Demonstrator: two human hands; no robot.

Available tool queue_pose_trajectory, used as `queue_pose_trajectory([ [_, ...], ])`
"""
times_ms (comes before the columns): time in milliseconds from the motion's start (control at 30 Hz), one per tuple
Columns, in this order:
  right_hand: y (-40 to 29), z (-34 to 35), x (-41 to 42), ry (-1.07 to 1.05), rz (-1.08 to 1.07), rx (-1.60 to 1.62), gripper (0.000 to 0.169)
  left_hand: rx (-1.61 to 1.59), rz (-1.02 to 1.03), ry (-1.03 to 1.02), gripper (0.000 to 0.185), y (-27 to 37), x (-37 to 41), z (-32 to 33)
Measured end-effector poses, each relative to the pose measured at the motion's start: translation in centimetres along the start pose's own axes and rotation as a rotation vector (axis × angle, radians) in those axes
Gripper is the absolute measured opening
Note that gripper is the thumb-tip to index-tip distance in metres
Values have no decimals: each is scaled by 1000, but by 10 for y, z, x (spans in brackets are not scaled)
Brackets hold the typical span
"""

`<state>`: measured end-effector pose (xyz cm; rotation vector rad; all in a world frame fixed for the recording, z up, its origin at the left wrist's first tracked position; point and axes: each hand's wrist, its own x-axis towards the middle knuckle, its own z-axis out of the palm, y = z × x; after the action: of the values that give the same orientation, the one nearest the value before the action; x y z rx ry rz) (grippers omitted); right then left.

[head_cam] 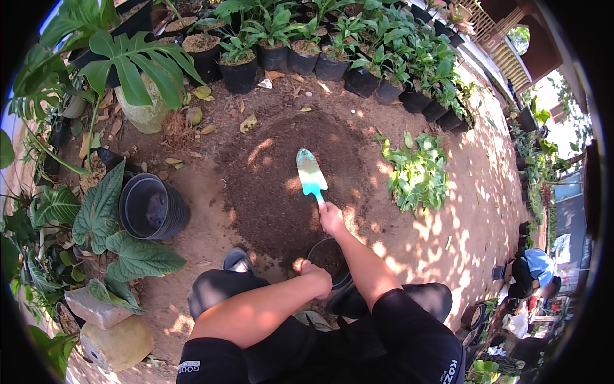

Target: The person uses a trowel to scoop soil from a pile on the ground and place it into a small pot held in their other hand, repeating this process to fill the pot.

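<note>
A turquoise hand trowel (311,173) points away from me over a round mound of dark potting soil (268,206). My right hand (332,218) is closed around its handle. Near my knees is a black plastic plant pot (329,259) with some soil inside. My left hand (314,279) is at this pot's left rim; its fingers are partly hidden, so its hold on the pot is hard to make out. A heap of uprooted leafy seedlings (417,175) lies on the ground to the right of the soil.
Nested black pots (153,206) lie tilted at the left, beside large-leaved plants (98,206). Potted seedlings in black bags (238,72) line the far edge. A stone block (96,307) rests on a rounded pot at lower left. Another person (535,272) crouches at far right.
</note>
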<state>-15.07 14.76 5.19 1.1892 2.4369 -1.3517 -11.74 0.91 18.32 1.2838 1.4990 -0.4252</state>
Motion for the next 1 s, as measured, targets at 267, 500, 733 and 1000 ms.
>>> queue_pose_trajectory([
  [267,78,-69,6,280,-591,-582,24,-16,14,57,44,4,-1,1],
  [500,26,-54,7,1,40,-435,35,-46,-15,45,45,1,3,2],
  [733,-12,29,-14,63,180,-139,40,35,-12,-36,49,-1,15,4],
  [1000,22,34,-7,131,54,-292,41,95,-43,-122,48,8,22,2],
])
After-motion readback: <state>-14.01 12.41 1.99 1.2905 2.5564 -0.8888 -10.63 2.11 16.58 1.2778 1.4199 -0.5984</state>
